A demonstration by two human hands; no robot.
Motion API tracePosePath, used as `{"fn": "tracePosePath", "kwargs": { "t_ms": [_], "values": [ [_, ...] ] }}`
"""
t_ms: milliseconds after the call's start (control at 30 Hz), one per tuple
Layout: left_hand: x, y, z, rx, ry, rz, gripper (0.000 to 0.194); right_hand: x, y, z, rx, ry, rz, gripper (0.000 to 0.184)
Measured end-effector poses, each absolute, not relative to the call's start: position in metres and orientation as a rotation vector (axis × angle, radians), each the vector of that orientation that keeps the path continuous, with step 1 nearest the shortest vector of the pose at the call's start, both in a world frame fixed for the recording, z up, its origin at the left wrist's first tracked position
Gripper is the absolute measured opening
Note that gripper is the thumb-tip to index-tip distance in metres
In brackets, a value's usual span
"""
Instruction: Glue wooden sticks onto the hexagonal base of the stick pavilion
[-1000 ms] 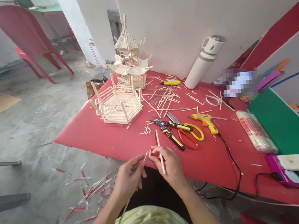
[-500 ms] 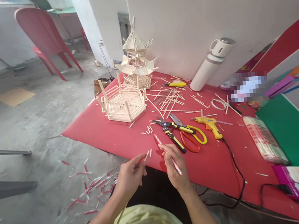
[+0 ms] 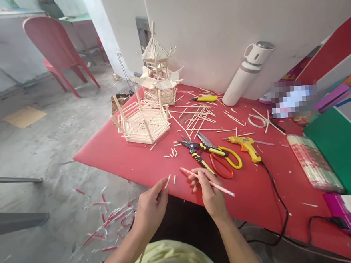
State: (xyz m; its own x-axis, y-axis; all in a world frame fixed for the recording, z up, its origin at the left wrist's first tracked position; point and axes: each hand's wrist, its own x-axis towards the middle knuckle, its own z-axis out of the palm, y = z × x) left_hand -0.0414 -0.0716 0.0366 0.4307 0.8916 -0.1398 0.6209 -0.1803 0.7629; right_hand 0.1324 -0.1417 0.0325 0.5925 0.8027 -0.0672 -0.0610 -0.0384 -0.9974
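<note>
My left hand [image 3: 153, 207] pinches a short wooden stick [image 3: 168, 181] between thumb and fingers, just over the table's front edge. Another short stick piece [image 3: 174, 179] lies on the red tabletop [image 3: 111, 152] beside its tip. A patterned pink-and-white pencil [image 3: 221, 188] rests in my right hand [image 3: 211, 197], slanting from upper left to lower right, with the fingers closed round it. Several cut stick bits [image 3: 172, 152] lie farther in. Close beyond my right hand are yellow-and-black pliers [image 3: 199, 158] and scissors [image 3: 221, 166] with red and yellow handles.
A hexagonal stick base with posts [image 3: 145, 127] stands at the left, a stick pagoda [image 3: 157, 68] behind it. Loose sticks [image 3: 200, 117], a yellow glue gun [image 3: 245, 144], a white flask [image 3: 246, 74] and a bagged stick bundle [image 3: 314, 162] occupy the table. Red-and-clear wrapper scraps [image 3: 109, 222] litter the floor.
The pencil has swung to a flatter slant in my right hand, its rear end moving right. My left hand has shifted slightly left with the stick.
</note>
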Motion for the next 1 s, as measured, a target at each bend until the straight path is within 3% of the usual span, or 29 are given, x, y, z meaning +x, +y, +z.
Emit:
{"fn": "tracePosePath", "kwargs": {
  "t_ms": [333, 1000],
  "values": [
    [-0.01, -0.052, 0.05, 2.11, 1.434, 0.128, 0.024, 0.141, -0.131, 0.039, -1.621, -0.969, 0.711, 0.02],
    [-0.002, -0.036, 0.061, 2.033, 1.384, 0.013, 0.019, 0.143, -0.128, 0.041, -1.597, -1.1, 0.723, 0.02]
  ]
}}
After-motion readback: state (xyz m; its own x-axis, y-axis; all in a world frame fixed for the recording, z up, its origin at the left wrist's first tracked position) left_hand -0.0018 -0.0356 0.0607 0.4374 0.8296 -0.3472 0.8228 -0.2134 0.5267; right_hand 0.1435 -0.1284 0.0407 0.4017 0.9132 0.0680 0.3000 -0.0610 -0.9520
